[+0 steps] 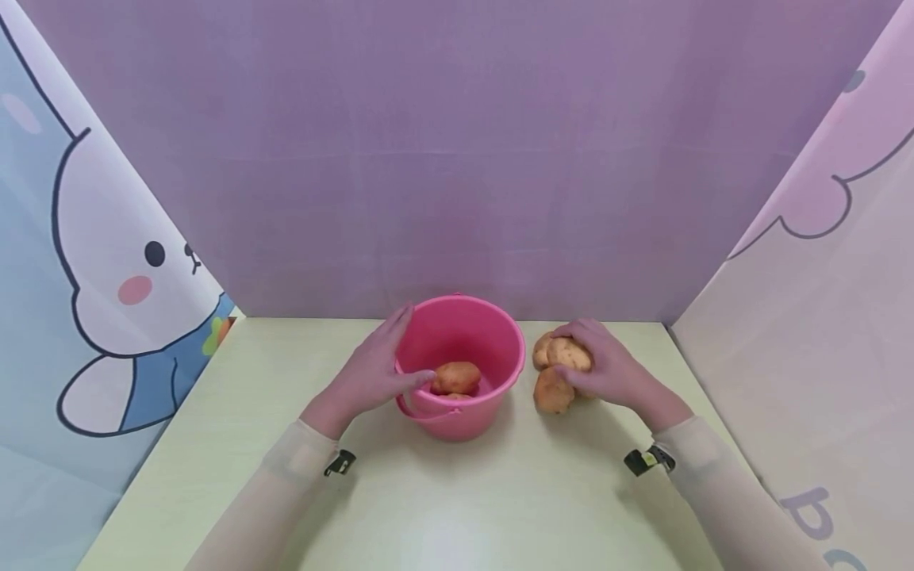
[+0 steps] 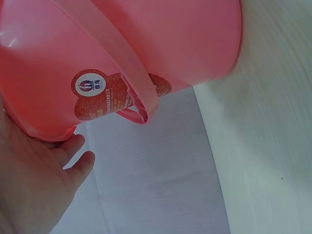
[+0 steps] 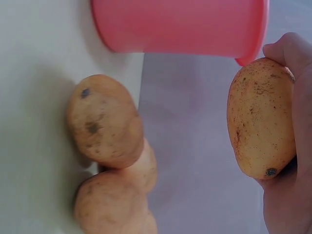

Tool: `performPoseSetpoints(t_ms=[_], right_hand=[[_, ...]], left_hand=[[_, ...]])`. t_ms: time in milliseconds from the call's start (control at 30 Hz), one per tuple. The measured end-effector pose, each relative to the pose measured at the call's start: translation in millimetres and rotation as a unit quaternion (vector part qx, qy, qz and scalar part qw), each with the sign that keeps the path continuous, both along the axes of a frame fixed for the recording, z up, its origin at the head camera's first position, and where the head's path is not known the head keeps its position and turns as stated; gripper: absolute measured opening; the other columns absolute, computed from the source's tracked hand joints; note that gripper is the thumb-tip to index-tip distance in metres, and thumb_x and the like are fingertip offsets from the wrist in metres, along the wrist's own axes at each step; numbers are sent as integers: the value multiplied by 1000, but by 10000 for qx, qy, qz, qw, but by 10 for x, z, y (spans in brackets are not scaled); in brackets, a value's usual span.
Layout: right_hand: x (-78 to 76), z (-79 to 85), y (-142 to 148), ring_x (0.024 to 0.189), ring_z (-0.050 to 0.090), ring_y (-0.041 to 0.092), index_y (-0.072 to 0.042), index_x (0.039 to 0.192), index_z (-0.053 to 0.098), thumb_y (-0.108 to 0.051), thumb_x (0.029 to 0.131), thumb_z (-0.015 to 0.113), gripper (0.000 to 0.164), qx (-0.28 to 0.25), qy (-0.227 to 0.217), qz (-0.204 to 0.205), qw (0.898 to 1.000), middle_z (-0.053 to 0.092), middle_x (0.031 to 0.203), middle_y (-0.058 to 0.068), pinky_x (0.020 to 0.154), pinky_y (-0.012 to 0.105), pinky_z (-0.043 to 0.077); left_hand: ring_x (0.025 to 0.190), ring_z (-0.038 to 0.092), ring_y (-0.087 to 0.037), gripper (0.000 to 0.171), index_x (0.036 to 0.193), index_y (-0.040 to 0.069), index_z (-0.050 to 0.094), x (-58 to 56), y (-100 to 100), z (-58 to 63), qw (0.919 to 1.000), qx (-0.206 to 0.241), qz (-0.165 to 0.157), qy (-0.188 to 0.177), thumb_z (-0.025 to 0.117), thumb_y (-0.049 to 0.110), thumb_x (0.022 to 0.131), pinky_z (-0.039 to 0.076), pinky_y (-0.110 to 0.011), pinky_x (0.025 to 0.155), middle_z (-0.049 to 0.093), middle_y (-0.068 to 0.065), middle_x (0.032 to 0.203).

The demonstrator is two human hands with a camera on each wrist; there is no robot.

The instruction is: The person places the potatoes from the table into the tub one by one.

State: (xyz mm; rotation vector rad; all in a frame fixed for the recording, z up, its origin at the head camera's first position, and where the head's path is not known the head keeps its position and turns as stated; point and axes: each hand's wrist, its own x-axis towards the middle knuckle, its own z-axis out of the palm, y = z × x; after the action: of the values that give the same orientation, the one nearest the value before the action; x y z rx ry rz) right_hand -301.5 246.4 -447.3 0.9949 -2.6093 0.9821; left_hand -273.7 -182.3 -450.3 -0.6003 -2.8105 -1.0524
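Observation:
A pink plastic bucket (image 1: 493, 412) stands upright, its handle (image 2: 139, 85) hanging down the side. My left hand (image 1: 371, 369) holds the bucket's rim at the left, thumb over the near edge. Inside the bucket lies a potato (image 1: 458, 377), with part of another showing beneath it. To the right of the bucket, my right hand (image 1: 603, 365) grips a potato (image 3: 261, 119) between thumb and fingers, raised over the others. Below it sit several loose potatoes (image 3: 105, 122), one of them at the front (image 1: 554, 391) of the pile.
The pale table (image 1: 457, 507) meets a purple backdrop (image 1: 457, 159) just behind the bucket. Printed cloth panels rise at the left (image 1: 128, 238) and right (image 1: 821, 333). A printed label (image 2: 95, 95) is stuck on the bucket's outside.

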Motion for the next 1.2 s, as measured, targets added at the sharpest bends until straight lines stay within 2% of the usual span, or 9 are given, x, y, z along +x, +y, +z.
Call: performPoseSetpoints(t_ms=[233,367,467,700,867,1200], right_hand=[[-42,93,-80,112,56,20,-12,132,71,-15,90,91,46,-14,185,77,9998,67,125,1,86,44,56],[-78,125,-125,111,54,19,-13,132,71,-18,91,91,46,13,323,191,9993,66,122,-1,84,42,54],[-92,162,-168,112,54,18,-15,132,70,-23,92,91,45,26,326,237,9992,65,121,-4,85,43,54],[-133,233,-268,113,53,18,-17,132,70,-21,91,90,46,55,369,422,9984,65,120,-5,86,44,55],[-145,301,-351,116,52,16,-20,133,70,-28,92,90,46,119,341,485,9982,63,122,-8,86,41,57],[-215,428,-494,114,52,19,-16,131,71,-26,91,87,44,103,608,820,9947,64,122,-4,83,41,55]], left_hand=[[162,31,-40,127,179,15,17,16,13,-2,10000,-36,22,-9,83,72,86,60,-64,103,21,-7,183],[163,31,-40,127,179,15,17,24,19,-7,10000,-55,30,-23,84,72,86,60,-64,104,21,-7,183],[162,31,-40,127,179,15,17,28,22,-12,10000,-67,45,-38,84,71,86,60,-63,103,22,-7,183],[163,31,-40,127,179,15,17,30,34,-14,9999,-63,33,-75,86,68,86,60,-63,103,22,-6,183],[163,30,-40,126,179,15,17,29,37,-13,9999,-103,33,-55,86,67,87,59,-64,105,21,-6,183],[163,31,-40,126,179,13,19,15,37,-25,10000,-50,-3,-50,86,68,87,59,-64,104,21,-6,183]])
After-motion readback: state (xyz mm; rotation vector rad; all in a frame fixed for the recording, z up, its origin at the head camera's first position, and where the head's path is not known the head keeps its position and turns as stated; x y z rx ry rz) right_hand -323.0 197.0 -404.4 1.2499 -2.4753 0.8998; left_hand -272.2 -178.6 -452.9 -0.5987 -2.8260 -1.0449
